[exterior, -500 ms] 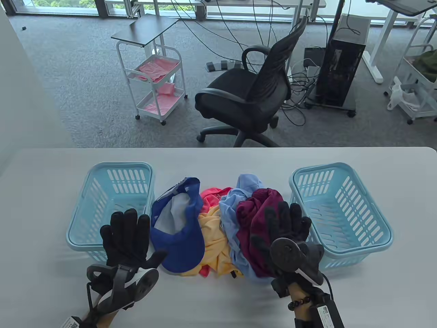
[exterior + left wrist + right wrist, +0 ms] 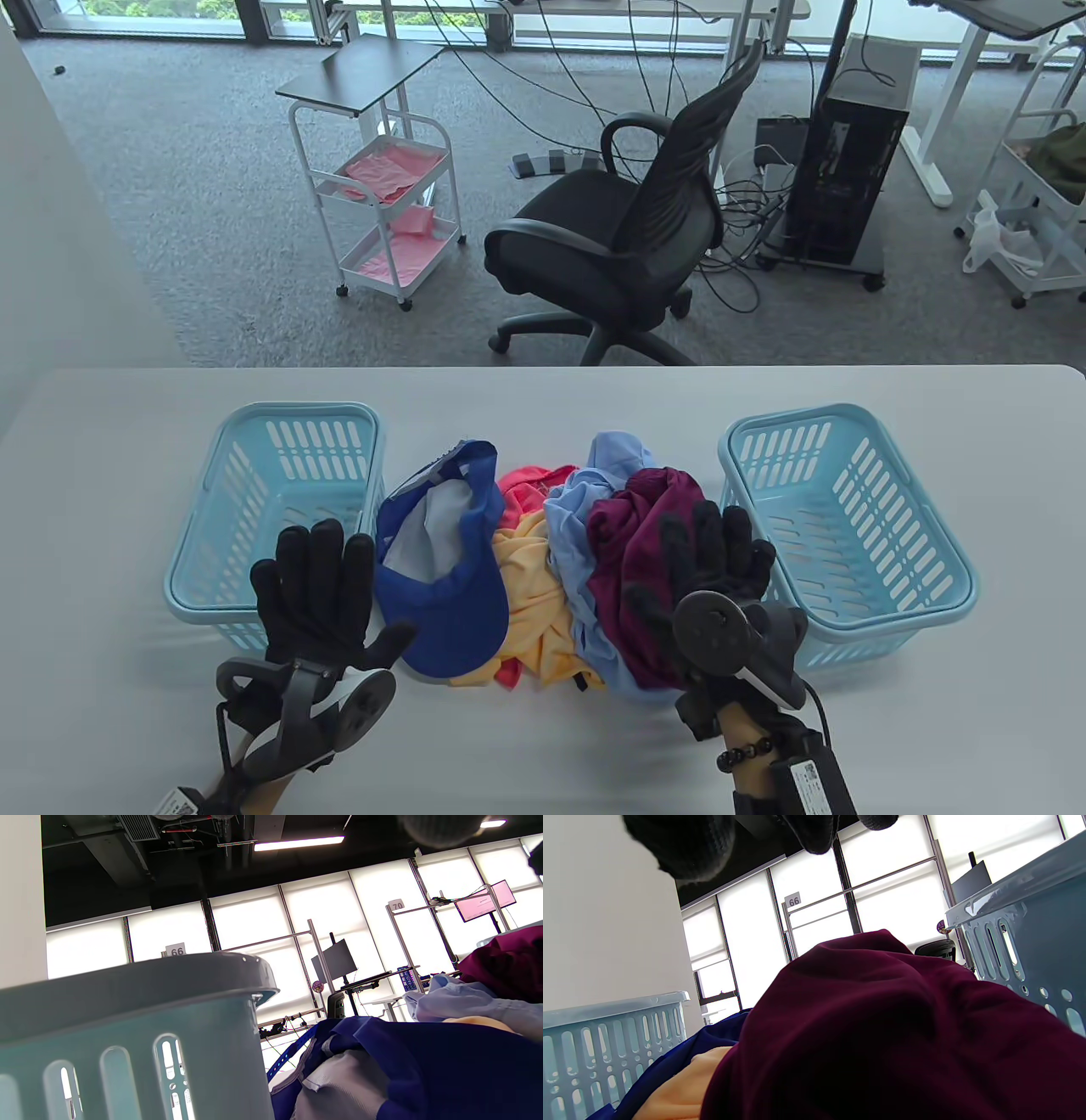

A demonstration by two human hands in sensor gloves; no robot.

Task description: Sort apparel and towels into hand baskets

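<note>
A pile of clothes lies on the white table between two light blue hand baskets, the left basket point(image 2: 280, 475) and the right basket point(image 2: 857, 518). The pile holds a dark blue garment point(image 2: 450, 586), a yellow one point(image 2: 530, 594), a pink one point(image 2: 530, 484), a light blue one point(image 2: 577, 526) and a maroon one point(image 2: 632, 543). My left hand point(image 2: 318, 586) is open with fingers spread, above the left basket's near right corner, holding nothing. My right hand point(image 2: 708, 560) is open, fingers spread over the maroon garment; contact is unclear. The maroon garment fills the right wrist view point(image 2: 874, 1027).
Both baskets look empty. Beyond the table's far edge stand a black office chair point(image 2: 619, 238), a white cart point(image 2: 390, 195) with pink items and a black computer tower point(image 2: 848, 170). Bare tabletop lies in front of the pile and behind it.
Almost nothing differs. My right hand has shifted very slightly; the left hand and the clothes have not moved.
</note>
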